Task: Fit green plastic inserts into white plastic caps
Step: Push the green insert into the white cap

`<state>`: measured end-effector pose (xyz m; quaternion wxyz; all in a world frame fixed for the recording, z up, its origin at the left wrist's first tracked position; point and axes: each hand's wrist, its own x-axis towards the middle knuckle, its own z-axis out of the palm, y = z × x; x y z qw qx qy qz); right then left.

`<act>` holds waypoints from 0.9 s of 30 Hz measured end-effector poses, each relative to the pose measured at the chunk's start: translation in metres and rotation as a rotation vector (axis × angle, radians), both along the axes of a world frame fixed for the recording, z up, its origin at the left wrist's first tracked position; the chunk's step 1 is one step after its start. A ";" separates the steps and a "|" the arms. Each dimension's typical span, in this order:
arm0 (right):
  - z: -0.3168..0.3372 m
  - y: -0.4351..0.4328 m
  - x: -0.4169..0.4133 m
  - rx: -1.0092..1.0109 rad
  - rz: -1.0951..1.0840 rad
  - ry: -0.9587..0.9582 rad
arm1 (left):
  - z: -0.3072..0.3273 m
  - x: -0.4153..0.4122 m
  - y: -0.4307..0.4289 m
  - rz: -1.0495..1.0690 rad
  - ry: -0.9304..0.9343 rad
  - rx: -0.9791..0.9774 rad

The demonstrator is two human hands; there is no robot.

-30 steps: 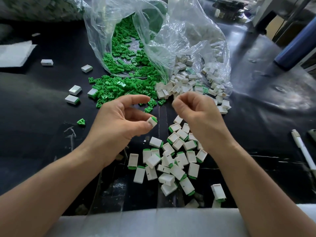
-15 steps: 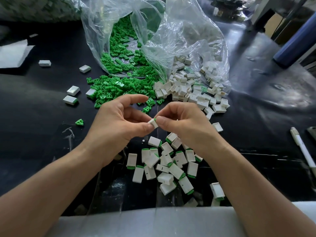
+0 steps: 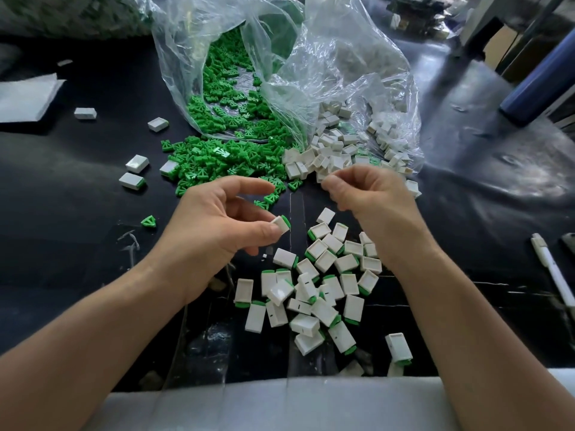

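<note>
Head view is showing a black worktop (image 3: 77, 244) bearing clear bags (image 3: 342, 66), left hand (image 3: 214, 231) pinching a green-ended white cap (image 3: 281, 224), right hand (image 3: 370, 197) showing curled fingers, contents indiscernible.

The right hand (image 3: 370, 197) is off the cap (image 3: 280, 226) now. Half a second ago it pinched the cap together with the left hand (image 3: 217, 231). Now it is up and to the right, apart from the left hand, just in front of the loose caps (image 3: 329, 150) by the bag (image 3: 342, 73). Its fingers (image 3: 334, 185) are curled in, and I cannot tell if they hold anything. Only the left thumb and finger pinch the cap now, and the green insert (image 3: 287, 221) shows at its end.
</note>
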<state>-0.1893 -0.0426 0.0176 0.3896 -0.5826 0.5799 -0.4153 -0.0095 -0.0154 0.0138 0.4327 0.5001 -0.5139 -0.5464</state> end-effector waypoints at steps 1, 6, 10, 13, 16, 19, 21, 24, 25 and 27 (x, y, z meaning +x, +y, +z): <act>-0.001 -0.003 -0.003 -0.013 -0.041 0.026 | 0.001 0.000 0.000 -0.004 0.002 0.000; -0.009 -0.009 -0.014 -0.079 -0.091 0.416 | 0.002 -0.001 0.005 -0.142 0.053 0.005; -0.010 -0.008 -0.014 0.023 0.026 0.548 | 0.003 -0.003 0.007 -0.184 0.013 -0.029; -0.011 -0.007 -0.011 0.051 0.092 0.657 | 0.001 0.000 0.002 -0.053 0.007 -0.006; -0.012 -0.007 -0.010 0.061 0.106 0.691 | 0.000 0.000 0.000 -0.028 -0.002 0.013; -0.014 -0.007 -0.009 0.029 0.112 0.653 | -0.001 -0.001 -0.001 -0.017 0.004 0.002; -0.014 -0.007 -0.008 -0.047 0.087 0.606 | -0.002 0.000 -0.001 0.000 0.015 -0.003; -0.011 -0.005 -0.004 -0.054 0.055 0.329 | -0.005 0.002 -0.001 0.033 -0.003 -0.035; -0.009 -0.003 -0.001 -0.021 0.069 0.164 | -0.005 0.002 -0.002 0.045 -0.013 -0.053; -0.006 0.001 0.005 0.052 0.125 -0.116 | -0.006 0.001 -0.003 0.057 -0.025 -0.085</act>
